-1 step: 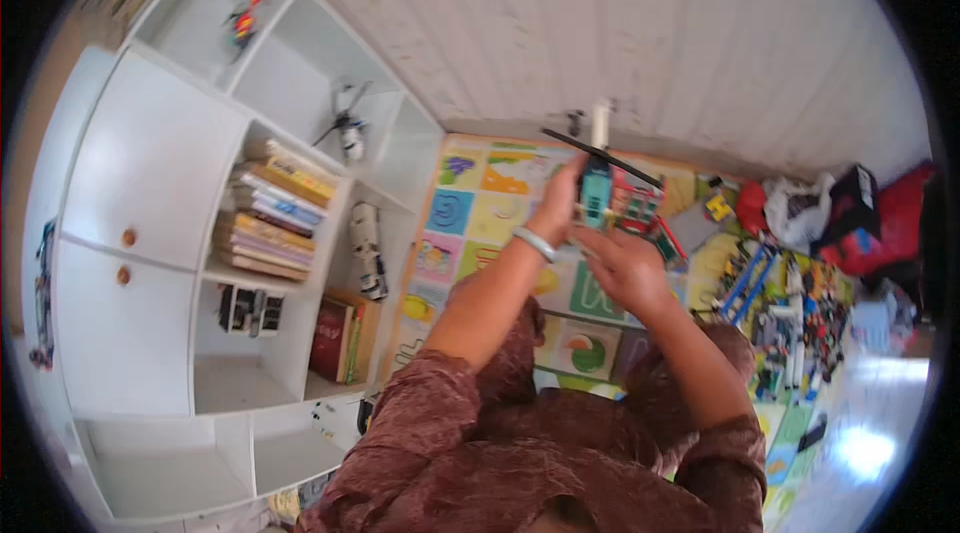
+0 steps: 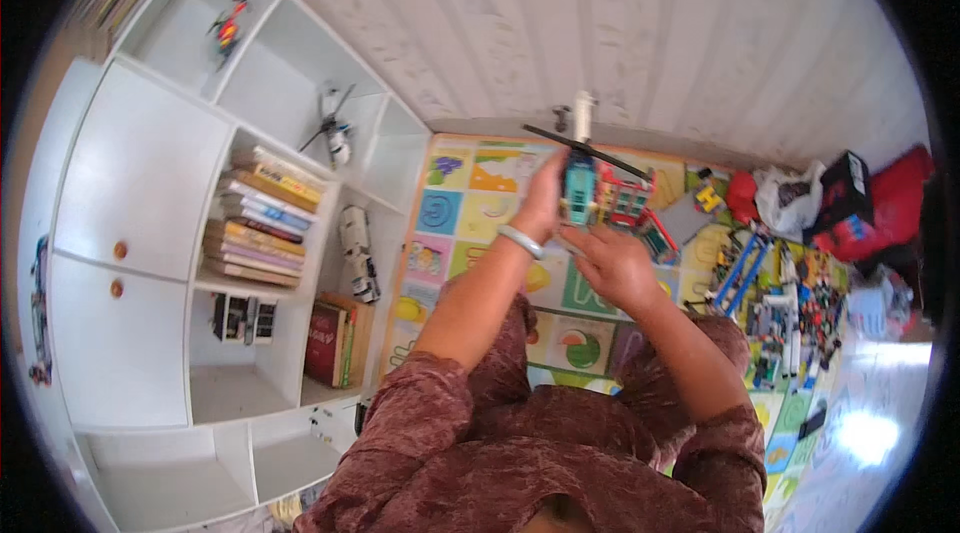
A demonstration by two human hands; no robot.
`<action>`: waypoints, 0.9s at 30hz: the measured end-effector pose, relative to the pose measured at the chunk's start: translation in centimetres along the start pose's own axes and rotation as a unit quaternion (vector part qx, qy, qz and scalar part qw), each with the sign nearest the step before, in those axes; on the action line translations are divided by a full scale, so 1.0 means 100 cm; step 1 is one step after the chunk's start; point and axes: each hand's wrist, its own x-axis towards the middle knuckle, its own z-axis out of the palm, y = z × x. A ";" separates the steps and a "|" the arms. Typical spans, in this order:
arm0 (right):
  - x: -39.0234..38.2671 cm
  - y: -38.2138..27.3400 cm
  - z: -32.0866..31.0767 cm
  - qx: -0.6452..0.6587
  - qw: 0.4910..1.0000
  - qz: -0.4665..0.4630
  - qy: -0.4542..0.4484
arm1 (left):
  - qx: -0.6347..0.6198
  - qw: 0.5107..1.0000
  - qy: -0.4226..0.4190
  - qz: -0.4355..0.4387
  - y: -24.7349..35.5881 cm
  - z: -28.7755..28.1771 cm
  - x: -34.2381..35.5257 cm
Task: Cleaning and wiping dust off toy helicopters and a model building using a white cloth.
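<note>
My left hand (image 2: 540,197) is wrapped round the side of a toy brick helicopter (image 2: 580,193), holding it up above the play mat. It has a teal and dark body, a white tail pointing to the wall and a long black rotor across its top. At the helicopter's near end, the fingers of my right hand (image 2: 615,263) come together against its nose; their tips are partly hidden. A light-coloured bangle (image 2: 522,241) circles my left wrist. Just right of the helicopter, a red toy brick building (image 2: 627,201) stands on the mat.
White shelving (image 2: 130,183) with books (image 2: 262,218) and brick models, including another helicopter (image 2: 336,133), fills the left side. Loose bricks and parts (image 2: 790,318) spread over the patterned mat (image 2: 490,203) at right. Bags (image 2: 790,198) lie by the patterned wall (image 2: 560,23).
The whole scene has shifted slightly left in the picture and looks sharper. Both hands stay at the helicopter with much the same hold.
</note>
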 end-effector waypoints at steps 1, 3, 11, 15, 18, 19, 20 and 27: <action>0.001 -0.001 0.001 -0.009 1.000 0.012 0.001 | -0.031 1.000 -0.004 0.005 0.002 -0.005 0.002; -0.001 0.001 -0.002 0.028 0.999 0.014 -0.025 | -0.041 0.999 0.001 0.015 0.004 0.000 0.006; -0.006 0.001 -0.007 0.056 0.995 0.016 0.079 | 0.003 0.996 0.038 0.075 -0.002 0.006 0.001; -0.004 0.001 -0.017 0.033 0.990 0.043 0.134 | -0.007 0.999 0.021 0.025 -0.015 0.003 0.014; -0.008 0.013 0.001 0.039 0.995 0.027 0.085 | 0.085 0.995 0.032 0.052 -0.008 -0.008 0.014; -0.007 0.012 0.005 0.044 0.996 0.028 0.068 | 0.042 0.999 -0.001 0.025 0.000 -0.008 0.009; -0.005 0.011 0.009 0.053 0.996 0.018 0.074 | 0.090 0.994 0.030 0.047 0.007 -0.022 0.014; -0.008 0.005 -0.003 0.092 0.977 0.191 0.023 | 0.003 0.998 -0.031 0.051 0.008 -0.010 0.006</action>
